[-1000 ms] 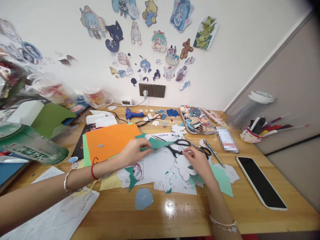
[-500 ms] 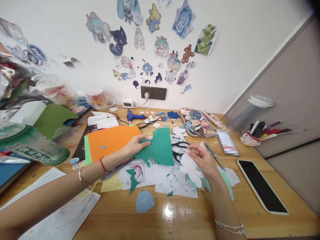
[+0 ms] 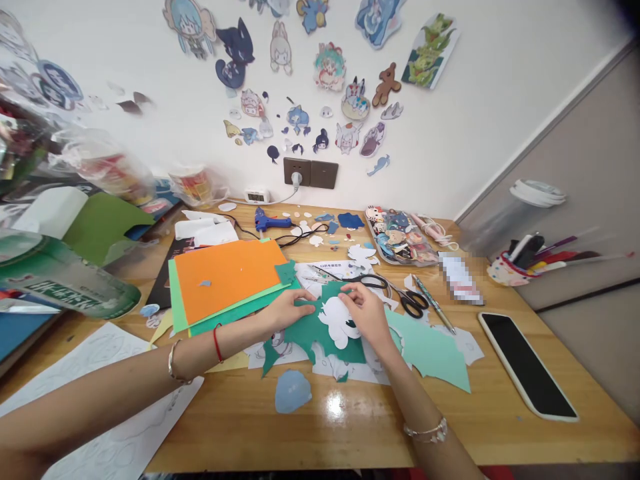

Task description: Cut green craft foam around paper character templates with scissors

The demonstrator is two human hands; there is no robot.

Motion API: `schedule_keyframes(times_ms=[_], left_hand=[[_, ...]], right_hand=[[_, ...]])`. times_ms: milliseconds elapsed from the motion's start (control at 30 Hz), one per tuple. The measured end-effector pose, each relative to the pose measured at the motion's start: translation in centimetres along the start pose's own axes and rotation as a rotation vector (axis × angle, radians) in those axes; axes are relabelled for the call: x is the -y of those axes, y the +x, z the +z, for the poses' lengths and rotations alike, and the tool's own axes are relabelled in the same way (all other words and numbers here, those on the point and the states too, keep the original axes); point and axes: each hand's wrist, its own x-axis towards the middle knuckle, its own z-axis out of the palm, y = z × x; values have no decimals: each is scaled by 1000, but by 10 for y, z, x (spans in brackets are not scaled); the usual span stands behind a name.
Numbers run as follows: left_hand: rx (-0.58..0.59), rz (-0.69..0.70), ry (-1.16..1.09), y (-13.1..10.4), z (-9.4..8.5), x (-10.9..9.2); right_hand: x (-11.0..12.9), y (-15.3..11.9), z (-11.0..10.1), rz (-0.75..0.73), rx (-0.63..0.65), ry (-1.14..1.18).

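Note:
A dark green paper sheet (image 3: 303, 328) with a cut, jagged edge lies over the drawings in front of me. My left hand (image 3: 293, 311) pinches it near its upper left side, thumb and fingers close together. On top of the sheet is a white paper cutout (image 3: 341, 328) with a rounded, lobed outline. Thumb and fingers of my right hand (image 3: 364, 312) grip its upper right edge, covering part of it. Black-handled scissors (image 3: 413, 303) rest just beyond my right hand. Right of that hand, a light mint paper piece (image 3: 435, 348) lies flat.
Orange paper (image 3: 233, 280) tops a stack at left. Behind it are a blue glue gun (image 3: 270, 222) and its cord. A blue paper scrap (image 3: 293, 391) lies in front. A phone (image 3: 527, 363), a pen (image 3: 434, 305) and a sticker-filled tray (image 3: 397, 237) are to the right; a green can (image 3: 75, 280) is left.
The green sheet has come down onto the papers. My right hand has moved left with the white cutout, bringing it over the sheet. The scissors now lie uncovered farther right.

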Motion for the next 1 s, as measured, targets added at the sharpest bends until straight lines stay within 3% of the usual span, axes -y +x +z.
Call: schedule_keyframes(times_ms=[233, 400, 567, 767, 1000], left_hand=[[-164, 328, 350, 1, -2, 5], [-108, 501, 576, 17, -2, 4], [-54, 513, 661, 38, -2, 4], [-57, 478, 692, 40, -6, 1], [-128, 383, 643, 34, -24, 7]], right_hand=[[1, -3, -11, -96, 167, -185], [-1, -5, -5, -170, 209, -275], [1, -10, -9, -146, 190, -269], [3, -14, -25, -45, 174, -150], [2, -11, -9, -33, 160, 0]])
